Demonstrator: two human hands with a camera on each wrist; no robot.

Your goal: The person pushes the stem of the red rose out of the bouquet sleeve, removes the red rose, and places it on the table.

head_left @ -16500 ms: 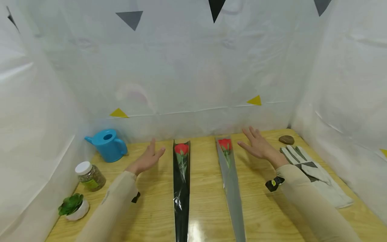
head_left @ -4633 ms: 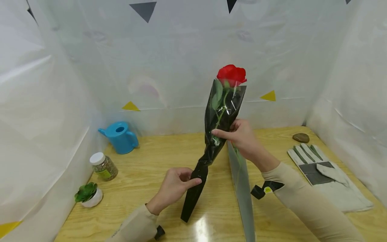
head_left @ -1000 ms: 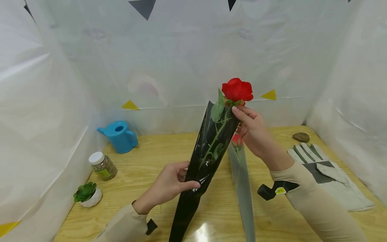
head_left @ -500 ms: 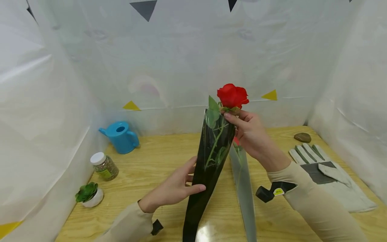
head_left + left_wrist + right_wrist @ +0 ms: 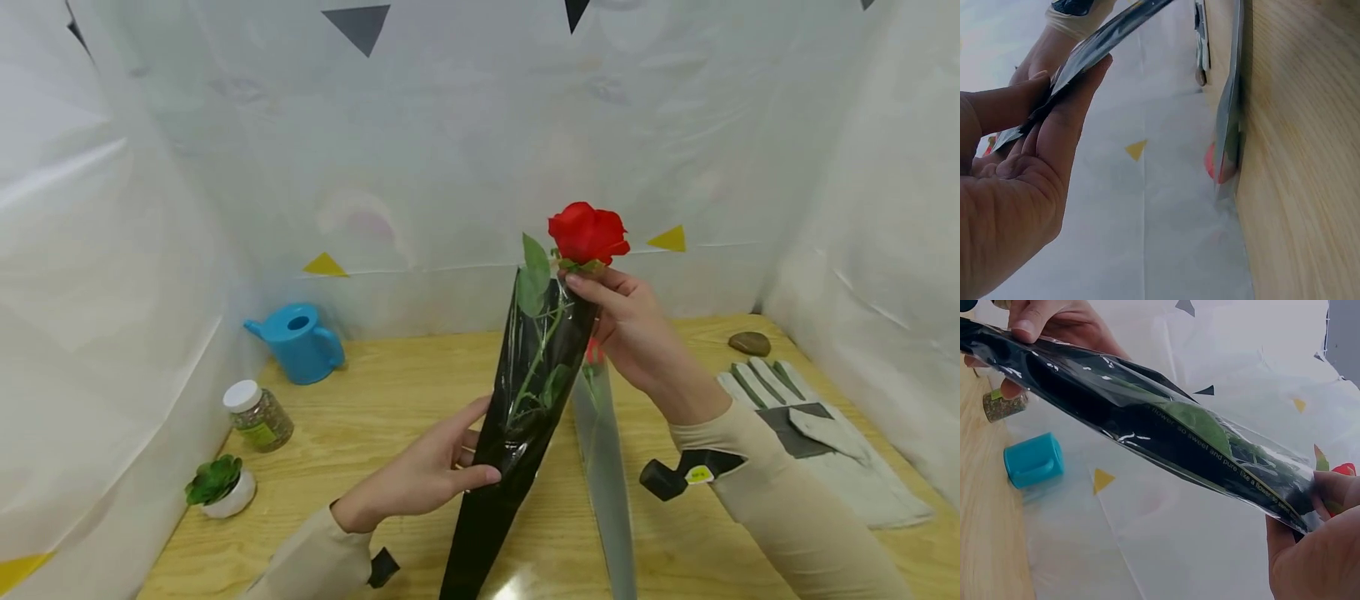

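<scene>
A red rose (image 5: 587, 233) stands out of the top of a black plastic sleeve (image 5: 525, 400), which is held slanting above the wooden table (image 5: 375, 392). My right hand (image 5: 588, 287) pinches the stem just under the bloom, at the sleeve's mouth. My left hand (image 5: 480, 450) grips the sleeve lower down, thumb in front and fingers behind. The left wrist view shows those fingers (image 5: 1054, 125) pressed on the sleeve's edge (image 5: 1104, 44). In the right wrist view the sleeve (image 5: 1147, 419) runs between both hands. A second rose in a grey sleeve (image 5: 603, 467) lies on the table behind.
A blue watering can (image 5: 296, 342), a jar with a white lid (image 5: 257, 417) and a small potted succulent (image 5: 217, 483) stand at the left. Grey work gloves (image 5: 810, 442) and a brown stone (image 5: 748, 342) lie at the right. White sheeting walls the table on three sides.
The bloom and a leaf stand a little further out of the sleeve's mouth. The sleeve has swung from more upright back to a slant, and my left hand shifted its grip.
</scene>
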